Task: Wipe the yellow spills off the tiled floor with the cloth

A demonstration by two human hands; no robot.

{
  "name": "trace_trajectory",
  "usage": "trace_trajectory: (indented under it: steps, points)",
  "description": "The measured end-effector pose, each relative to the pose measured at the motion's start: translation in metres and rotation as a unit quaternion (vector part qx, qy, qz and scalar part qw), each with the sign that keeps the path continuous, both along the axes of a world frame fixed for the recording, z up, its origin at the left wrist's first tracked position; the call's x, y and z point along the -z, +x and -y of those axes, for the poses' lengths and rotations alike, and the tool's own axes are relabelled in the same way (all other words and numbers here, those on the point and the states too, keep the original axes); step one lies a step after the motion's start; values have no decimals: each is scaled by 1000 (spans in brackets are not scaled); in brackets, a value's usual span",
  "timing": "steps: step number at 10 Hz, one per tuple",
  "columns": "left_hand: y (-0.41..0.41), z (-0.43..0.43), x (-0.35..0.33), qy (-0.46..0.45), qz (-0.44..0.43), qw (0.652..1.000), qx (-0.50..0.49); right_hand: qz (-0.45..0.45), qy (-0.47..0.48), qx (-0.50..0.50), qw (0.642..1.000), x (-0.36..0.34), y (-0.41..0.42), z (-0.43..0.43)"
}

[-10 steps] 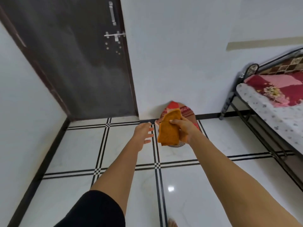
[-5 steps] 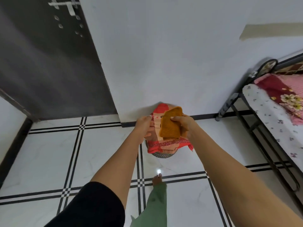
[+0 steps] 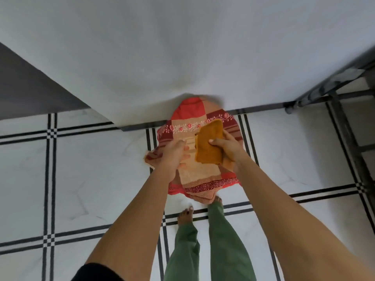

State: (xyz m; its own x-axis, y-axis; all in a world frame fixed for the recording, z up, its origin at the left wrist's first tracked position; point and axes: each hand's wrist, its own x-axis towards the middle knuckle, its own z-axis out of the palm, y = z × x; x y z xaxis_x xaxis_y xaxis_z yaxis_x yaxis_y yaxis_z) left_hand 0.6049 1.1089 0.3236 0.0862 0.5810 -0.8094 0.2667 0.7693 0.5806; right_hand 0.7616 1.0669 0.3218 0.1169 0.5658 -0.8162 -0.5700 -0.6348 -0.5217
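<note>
Head view, looking straight down, and we have both arms stretched out over a bundle by the wall. Our right hand (image 3: pixel 228 149) grasps the folded orange cloth (image 3: pixel 209 148), thumb across its front face and the fingers wrapped behind it. The cloth hangs upright in that grip, held in the air above a red-and-beige patterned fabric (image 3: pixel 199 175) and overlapping it from where we look.

Our left hand (image 3: pixel 173 154) is down on that patterned fabric, just beside the cloth, with its fingers (image 3: pixel 185 157) bent against the weave. We cannot tell whether it is gripping the fabric or only pressing on it. The fabric is draped over something rounded that sits right against the white wall (image 3: pixel 182 47), and we cannot see what lies under it. A floral band runs across its upper part and another along its lower edge.

Below us the tiled floor (image 3: pixel 81 179) is glossy white with black double lines crossing at the joints. Our bare left foot (image 3: pixel 184 217) stands on one of those lines, and green trousers (image 3: pixel 186 250) cover both legs. Toes of the other foot peek out at the fabric's lower edge. A black sleeve (image 3: pixel 97 272) shows on the left arm. A dark door (image 3: pixel 30 88) fills the left corner, and a blurred metal bed frame (image 3: pixel 334 88) stands at the right.
</note>
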Motion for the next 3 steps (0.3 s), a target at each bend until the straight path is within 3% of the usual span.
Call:
trace_trajectory:
  steps: [1, 2, 3]
  points:
    - [12, -11, 51, -18, -29, 999, 12, -21, -29, -25, 999, 56, 14, -14]
    - [21, -7, 82, -52, -64, 997, 5, 58, -102, -43, 992, 95, 21, -13]
    - [28, -1, 88, -82, -61, 994, -39, 48, -107, -27, 993, 102, 26, -14]
